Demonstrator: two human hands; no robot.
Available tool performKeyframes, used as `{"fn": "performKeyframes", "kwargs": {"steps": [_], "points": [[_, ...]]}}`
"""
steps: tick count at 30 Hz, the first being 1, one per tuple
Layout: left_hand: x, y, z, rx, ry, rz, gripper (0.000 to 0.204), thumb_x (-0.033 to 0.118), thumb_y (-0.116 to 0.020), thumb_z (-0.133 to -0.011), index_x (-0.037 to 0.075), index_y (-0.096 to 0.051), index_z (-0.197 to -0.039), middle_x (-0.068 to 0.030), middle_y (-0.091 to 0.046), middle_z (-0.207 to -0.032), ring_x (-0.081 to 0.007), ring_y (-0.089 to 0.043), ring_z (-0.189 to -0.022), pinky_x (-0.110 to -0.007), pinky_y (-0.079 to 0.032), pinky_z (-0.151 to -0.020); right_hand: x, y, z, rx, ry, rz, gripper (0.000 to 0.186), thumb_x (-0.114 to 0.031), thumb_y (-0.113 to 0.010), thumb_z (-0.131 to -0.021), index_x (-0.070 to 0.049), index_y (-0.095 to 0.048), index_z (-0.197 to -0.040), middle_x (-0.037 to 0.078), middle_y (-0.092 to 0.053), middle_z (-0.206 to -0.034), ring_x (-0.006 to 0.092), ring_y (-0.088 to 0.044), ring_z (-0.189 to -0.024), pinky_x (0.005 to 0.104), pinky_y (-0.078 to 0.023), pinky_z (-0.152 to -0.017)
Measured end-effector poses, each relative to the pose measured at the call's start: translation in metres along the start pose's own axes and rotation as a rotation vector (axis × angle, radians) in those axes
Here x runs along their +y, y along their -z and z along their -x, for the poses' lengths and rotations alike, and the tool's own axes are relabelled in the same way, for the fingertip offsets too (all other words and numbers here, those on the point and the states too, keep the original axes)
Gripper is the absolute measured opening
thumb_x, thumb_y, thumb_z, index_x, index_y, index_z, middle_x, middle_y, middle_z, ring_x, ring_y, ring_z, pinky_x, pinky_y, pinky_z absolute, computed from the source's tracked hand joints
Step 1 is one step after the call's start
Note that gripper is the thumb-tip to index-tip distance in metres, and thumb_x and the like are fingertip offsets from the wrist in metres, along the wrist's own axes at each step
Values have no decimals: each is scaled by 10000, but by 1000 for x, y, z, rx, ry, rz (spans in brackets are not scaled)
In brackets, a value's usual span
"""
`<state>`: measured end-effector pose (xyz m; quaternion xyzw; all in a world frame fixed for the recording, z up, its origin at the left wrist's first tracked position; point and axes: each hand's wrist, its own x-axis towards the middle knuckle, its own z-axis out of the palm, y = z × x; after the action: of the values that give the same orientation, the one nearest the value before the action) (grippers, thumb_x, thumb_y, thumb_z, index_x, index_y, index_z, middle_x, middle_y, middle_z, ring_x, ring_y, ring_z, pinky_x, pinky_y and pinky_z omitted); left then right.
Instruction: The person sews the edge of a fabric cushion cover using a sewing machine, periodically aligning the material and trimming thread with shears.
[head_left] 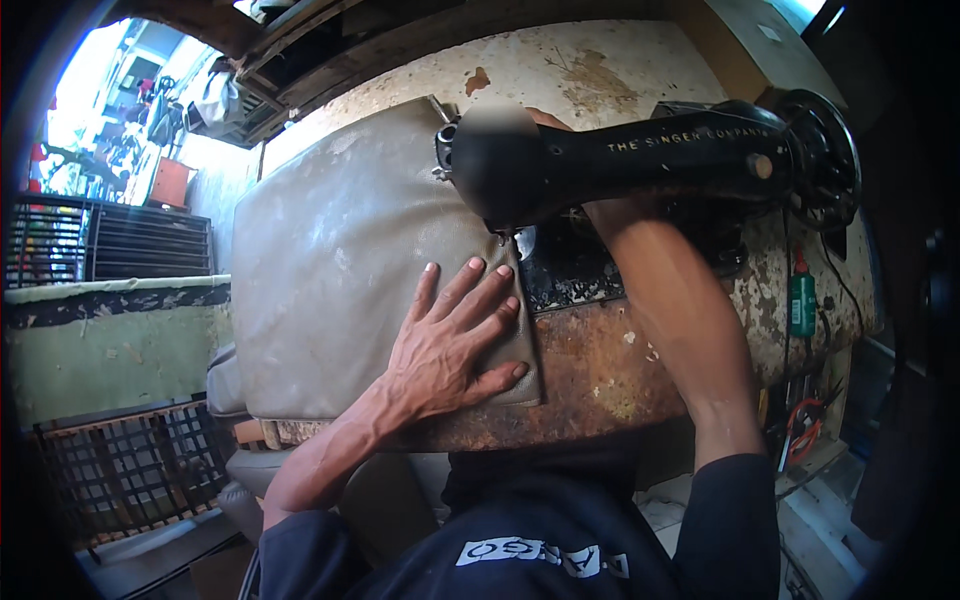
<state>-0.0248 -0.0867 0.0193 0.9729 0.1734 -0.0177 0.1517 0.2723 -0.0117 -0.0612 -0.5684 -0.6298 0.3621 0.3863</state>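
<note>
Taupe cover (330, 260), left hand (448, 345) splayed atop, right forearm (690, 320) under machine arm (640, 160)

The left hand (450, 345) is lying spread on a grey panel (320, 250) near the front edge of the table (600, 375). The right hand (547, 119) is showing only partly behind the sewing machine (640, 155). A green bottle (803, 303) is resting near the table's front right corner.

Blown-out daylight upper left; pale sheen on the leathery panel (325, 240); bent, dark rim, seemingly soft
</note>
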Motion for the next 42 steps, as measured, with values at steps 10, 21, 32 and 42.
{"fn": "performKeyframes", "kwargs": {"steps": [10,21,32,42], "points": [[0,2,-2,4,-68,51,668,559,-662,-922,118,-597,-1420,-118,-413,-1650,-337,-275,-1583,-632,-112,-1287,6,10,22,-12,-57,-257,456,-295,-612,-1030,4,-593,-1374,126,-683,-1359,189,-652,-1206,343,-489,-1091],[-13,-5,-6,82,-74,77,635,562,-647,-931,117,-611,-1383,-112,-416,-1650,-336,-295,-1575,-626,-130,-1287,-17,26,24,-170,329,160,640,-261,-789,-887,-67,-586,-1462,141,-634,-1431,236,-593,-1294,343,-482,-1097],[-27,-4,-17,153,-110,98,629,571,-655,-924,131,-630,-1374,-145,-468,-1587,-326,-324,-1559,-611,-146,-1288,-41,16,-4,10,-187,-310,349,-309,-751,-1001,14,-739,-1133,-63,-654,-762,27,-584,-668,233,-491,-619],[-36,-1,-28,163,-122,115,612,554,-669,-916,124,-647,-1350,-130,-475,-1591,-318,-323,-1563,-601,-146,-1295,-64,1,-15,349,-422,-181,263,-231,-803,-923,27,-755,-922,31,-700,-733,84,-627,-624,276,-485,-575]]}}
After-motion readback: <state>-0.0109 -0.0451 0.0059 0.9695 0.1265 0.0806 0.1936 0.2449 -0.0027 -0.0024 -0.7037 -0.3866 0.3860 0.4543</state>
